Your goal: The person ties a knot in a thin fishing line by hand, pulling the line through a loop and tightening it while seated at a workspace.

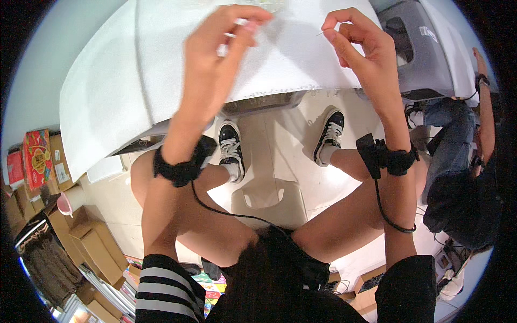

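Above a table with a white cloth [109,80], both my hands are raised near the top of the view. My left hand [226,44] is slightly blurred; its thumb and index finger are pinched together, and small white pieces show between the fingers, too unclear to name. My right hand [361,44] pinches a thin needle-like piece [320,34] between thumb and index fingertip, its end pointing left. Something pale and transparent [268,6] lies on the cloth at the top edge, partly cut off. Each wrist wears a black strapped device with a cable.
A grey plastic stool or chair [428,52] stands at the right under white cloth. Beyond it sits another person in jeans [448,125], one arm showing. Cardboard boxes [97,250] and a pink-rimmed container [64,204] are at the left. A beige stool [268,202] is between my legs.
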A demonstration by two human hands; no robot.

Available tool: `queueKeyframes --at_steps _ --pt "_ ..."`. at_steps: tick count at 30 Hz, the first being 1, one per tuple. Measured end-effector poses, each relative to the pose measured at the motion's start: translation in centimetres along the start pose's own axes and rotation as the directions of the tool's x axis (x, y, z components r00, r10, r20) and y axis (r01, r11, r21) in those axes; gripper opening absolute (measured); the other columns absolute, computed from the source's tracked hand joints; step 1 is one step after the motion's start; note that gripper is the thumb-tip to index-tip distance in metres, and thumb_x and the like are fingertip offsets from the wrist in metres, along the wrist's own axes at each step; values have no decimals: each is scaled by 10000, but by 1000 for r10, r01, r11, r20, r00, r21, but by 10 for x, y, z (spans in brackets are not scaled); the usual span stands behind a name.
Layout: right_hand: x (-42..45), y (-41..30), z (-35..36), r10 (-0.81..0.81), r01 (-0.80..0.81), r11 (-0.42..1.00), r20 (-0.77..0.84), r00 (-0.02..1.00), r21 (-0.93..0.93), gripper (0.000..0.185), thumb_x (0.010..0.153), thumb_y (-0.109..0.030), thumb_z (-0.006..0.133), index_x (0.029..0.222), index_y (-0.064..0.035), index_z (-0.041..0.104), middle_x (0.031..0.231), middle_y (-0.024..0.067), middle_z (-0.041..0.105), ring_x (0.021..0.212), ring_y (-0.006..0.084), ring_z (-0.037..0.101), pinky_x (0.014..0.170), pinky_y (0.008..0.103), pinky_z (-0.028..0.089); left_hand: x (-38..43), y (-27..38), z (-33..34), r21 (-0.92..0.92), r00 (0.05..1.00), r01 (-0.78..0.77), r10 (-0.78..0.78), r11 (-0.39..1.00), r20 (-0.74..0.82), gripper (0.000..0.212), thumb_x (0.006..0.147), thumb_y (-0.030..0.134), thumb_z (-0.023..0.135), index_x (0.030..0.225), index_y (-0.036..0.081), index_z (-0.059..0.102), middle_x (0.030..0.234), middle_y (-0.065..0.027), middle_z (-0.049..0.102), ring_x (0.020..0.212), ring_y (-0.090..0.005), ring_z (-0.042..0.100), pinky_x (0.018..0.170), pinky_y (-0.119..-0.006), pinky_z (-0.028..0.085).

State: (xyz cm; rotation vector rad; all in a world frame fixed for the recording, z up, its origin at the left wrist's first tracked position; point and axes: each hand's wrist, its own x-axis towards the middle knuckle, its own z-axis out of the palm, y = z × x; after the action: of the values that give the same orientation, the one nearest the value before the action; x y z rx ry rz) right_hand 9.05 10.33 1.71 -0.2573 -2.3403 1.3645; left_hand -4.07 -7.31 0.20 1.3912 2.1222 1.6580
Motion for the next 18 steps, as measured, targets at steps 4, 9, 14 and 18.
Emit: queueKeyframes --at_steps 4,9,14,18 --pt "-8 -4 -16 14 -14 1000 4 1000 -26 132 872 -143 563 962 -48 577 590 -32 486 546 34 398 513 192 312 12 14 47 -223 987 67 -32 973 156 204 928 142 457 1002 29 609 952 -19 615 740 -73 504 669 -198 385" --pt "-14 -19 -39 146 -146 989 -40 988 8 50 864 -54 576 890 -18 555 569 0 485 512 58 448 479 207 342 20 21 79 -335 971 148 -71 930 229 200 926 165 471 966 32 616 890 2 608 722 -64 490 628 -196 359" --pt "-23 -7 -47 -67 64 996 -51 996 -54 65 859 -58 575 894 -18 538 565 43 487 500 80 444 472 238 349 22 21 87 -359 949 270 -184 894 255 187 865 193 593 951 34 640 828 -6 631 715 -62 512 664 -204 396" --pt "-21 -10 -48 -101 99 994 -36 994 -42 53 843 -33 569 871 -10 531 548 49 482 494 94 448 475 243 351 23 21 89 -365 943 314 -244 876 228 202 839 220 632 930 41 654 817 12 626 738 -61 513 684 -198 386"
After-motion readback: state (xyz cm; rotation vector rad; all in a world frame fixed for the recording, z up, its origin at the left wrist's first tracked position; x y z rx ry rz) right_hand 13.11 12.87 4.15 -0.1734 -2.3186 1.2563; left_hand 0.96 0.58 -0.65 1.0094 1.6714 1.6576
